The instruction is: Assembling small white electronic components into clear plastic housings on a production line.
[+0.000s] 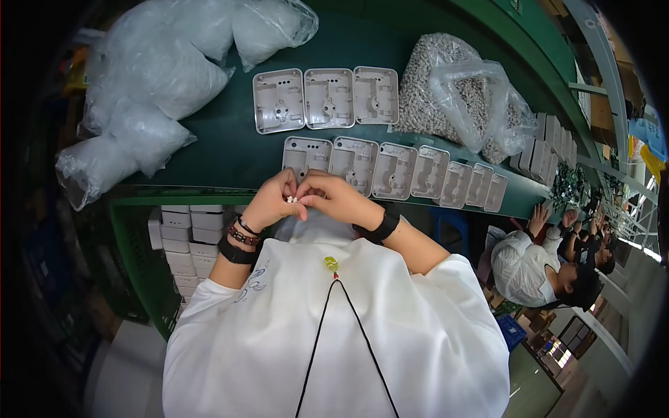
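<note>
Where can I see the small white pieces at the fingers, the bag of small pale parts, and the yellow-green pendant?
Small white pieces (292, 200): head view, on the middle of the cluster.
Bag of small pale parts (422, 83): head view, on its left wall.
Yellow-green pendant (331, 264): head view, on its middle.

Head view of the desk (216, 159). The left hand (268, 200) holds small white parts (291, 199) at its fingertips; the fingertips of the right hand (339, 198) meet it there. Beyond the hands, open grey plastic housings (396, 173) stand in two rows, three behind and seven in front. To the right lies a clear bag of small beige pieces (433, 87), with stacked housings (538, 157) past it; to the left, filled translucent bags (164, 66). Below, a green crate (124, 237) borders piled white housings (180, 244). At far right sits a co-worker (521, 266).
</note>
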The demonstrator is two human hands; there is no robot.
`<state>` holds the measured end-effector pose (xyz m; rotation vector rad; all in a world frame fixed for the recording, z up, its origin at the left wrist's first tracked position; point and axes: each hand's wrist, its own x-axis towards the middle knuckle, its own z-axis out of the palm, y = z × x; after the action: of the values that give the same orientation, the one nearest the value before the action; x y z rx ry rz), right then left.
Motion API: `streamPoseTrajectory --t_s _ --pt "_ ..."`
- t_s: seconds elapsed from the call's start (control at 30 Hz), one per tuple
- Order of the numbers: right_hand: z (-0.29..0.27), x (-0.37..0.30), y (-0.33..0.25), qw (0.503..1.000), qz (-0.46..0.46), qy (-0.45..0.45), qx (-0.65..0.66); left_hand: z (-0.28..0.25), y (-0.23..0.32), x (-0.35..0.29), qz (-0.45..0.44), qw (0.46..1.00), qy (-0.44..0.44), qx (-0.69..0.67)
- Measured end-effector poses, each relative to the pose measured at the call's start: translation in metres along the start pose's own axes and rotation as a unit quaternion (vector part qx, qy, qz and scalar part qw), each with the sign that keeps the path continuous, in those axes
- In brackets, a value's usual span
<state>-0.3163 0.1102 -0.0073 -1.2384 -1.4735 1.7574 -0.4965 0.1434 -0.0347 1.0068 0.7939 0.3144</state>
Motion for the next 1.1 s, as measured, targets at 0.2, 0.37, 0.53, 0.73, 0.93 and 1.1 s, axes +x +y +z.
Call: streamPoseTrajectory --t_s 0.2,0.37,0.53,0.73,0.93,1.1 --pt "-0.009 -0.004 0.005 0.977 0.075 -0.072 0.185 0.001 -0.001 0.005 0.054 0.989 0.037 0.133" --pt "-0.01 -0.005 0.005 0.966 0.107 -0.043 0.23 0.008 0.009 0.013 0.074 0.982 -0.001 0.175" --pt "-0.026 0.012 0.022 0.994 0.093 0.04 0.039 0.01 -0.008 0.009 0.095 0.979 0.127 0.128" --pt "-0.045 0.055 0.038 0.942 -0.049 0.181 -0.278 -0.009 -0.025 0.017 0.145 0.949 0.279 0.002" --pt "-0.046 0.061 0.05 0.837 -0.115 0.28 -0.456 -0.02 -0.025 0.039 0.172 0.805 0.362 0.437" --pt "-0.028 0.054 0.052 0.828 -0.11 0.232 -0.498 -0.008 -0.035 0.047 0.101 0.804 0.329 0.485"
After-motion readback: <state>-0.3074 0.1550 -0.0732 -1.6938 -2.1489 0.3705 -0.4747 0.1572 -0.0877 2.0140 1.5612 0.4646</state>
